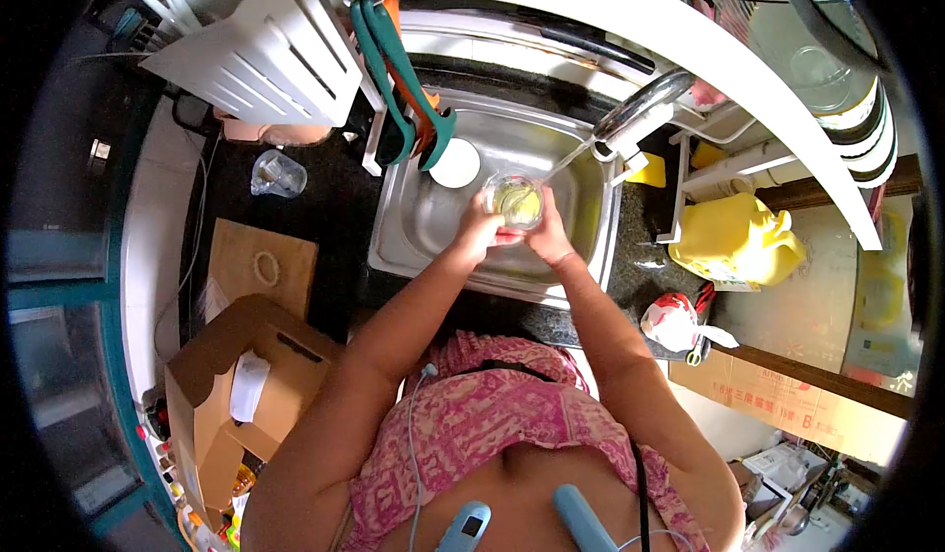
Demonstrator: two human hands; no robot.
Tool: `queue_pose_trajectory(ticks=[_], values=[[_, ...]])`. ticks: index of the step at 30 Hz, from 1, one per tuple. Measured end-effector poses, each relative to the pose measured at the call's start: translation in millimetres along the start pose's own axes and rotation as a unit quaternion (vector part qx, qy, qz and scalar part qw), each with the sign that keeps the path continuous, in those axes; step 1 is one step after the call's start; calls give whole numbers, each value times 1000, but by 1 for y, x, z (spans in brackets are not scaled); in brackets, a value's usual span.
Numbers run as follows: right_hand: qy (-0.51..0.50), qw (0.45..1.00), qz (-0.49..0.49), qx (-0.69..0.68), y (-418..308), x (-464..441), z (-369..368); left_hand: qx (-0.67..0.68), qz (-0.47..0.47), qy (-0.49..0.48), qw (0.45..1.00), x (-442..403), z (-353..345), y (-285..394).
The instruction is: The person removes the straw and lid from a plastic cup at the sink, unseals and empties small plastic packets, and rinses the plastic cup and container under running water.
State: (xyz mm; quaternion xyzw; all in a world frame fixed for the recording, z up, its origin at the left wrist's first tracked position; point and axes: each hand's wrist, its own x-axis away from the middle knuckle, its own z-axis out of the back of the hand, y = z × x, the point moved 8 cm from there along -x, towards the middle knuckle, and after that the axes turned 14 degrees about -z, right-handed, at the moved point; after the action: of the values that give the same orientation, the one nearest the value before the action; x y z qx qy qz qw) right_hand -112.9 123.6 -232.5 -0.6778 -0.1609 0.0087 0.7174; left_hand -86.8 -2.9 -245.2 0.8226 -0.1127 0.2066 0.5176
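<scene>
Over the sink (423, 227) I hold a clear glass (514, 200) between both hands. My left hand (476, 229) is wrapped round its left and near side. My right hand (548, 234) grips the right side. Through its wall the glass looks greenish yellow; what is inside I cannot make out. A chrome faucet (645, 99) reaches in from the upper right, and a thin stream from it slants down toward the glass. In the sink's upper left corner lies a white round dish or lid (455, 163).
Teal-handled utensils (399, 89) hang above the sink's left edge, beside a slotted white holder (266, 64). A yellow jug (733, 242) and a red-and-white bag (671, 322) sit at the right. Leftward are a clear plastic cup (279, 175), a wooden board (241, 266) and a cardboard box (212, 394).
</scene>
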Motion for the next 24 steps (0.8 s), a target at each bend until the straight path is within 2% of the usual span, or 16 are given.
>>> queue_pose_trajectory(ticks=[3, 4, 5, 7, 8, 9, 10, 12, 13, 15, 17, 18, 19, 21, 23, 24], values=[[-147, 970, -187, -42, 14, 4, 9, -89, -119, -12, 989, -9, 18, 9], [-144, 956, -186, -177, 6, 5, 14, -145, -138, -3, 980, -8, 21, 11], [-144, 956, -188, -173, 2, 7, 15, -141, -137, -2, 980, -9, 22, 9], [-67, 925, -321, -192, 6, 16, 4, -123, -184, -111, 969, -10, 11, 6], [-7, 946, -300, -124, 11, 16, 0, -241, -259, -112, 929, -10, 5, 11], [58, 980, -189, -17, 55, -9, 17, -263, -275, -52, 923, -14, 9, 6], [126, 957, -233, -117, 45, 1, 13, -284, -286, 10, 915, -17, 13, 1], [195, 863, -320, -340, 52, 19, -18, -435, -237, 83, 865, -23, 10, -19], [281, 815, -375, -341, 53, 29, -13, -477, -158, 60, 862, -12, -2, -3], [174, 889, -404, -129, 66, 6, 17, -423, -2, -40, 905, -11, -7, 8], [112, 947, -302, 10, 69, -14, 46, -600, -150, -98, 780, -54, 9, -9], [126, 937, -326, 6, 57, -12, 36, -480, -139, -14, 866, -59, 21, -15], [117, 938, -325, 9, 56, -10, 17, -504, -127, 43, 853, -49, 18, -11], [128, 852, -348, -369, 68, 2, -21, -555, -124, 108, 815, -28, 10, -4], [114, 890, -367, -246, 72, -9, 6, -524, -48, -20, 850, -44, 14, -11], [89, 916, -383, -82, 66, -15, 25, -447, -16, -142, 883, -40, 10, 0]])
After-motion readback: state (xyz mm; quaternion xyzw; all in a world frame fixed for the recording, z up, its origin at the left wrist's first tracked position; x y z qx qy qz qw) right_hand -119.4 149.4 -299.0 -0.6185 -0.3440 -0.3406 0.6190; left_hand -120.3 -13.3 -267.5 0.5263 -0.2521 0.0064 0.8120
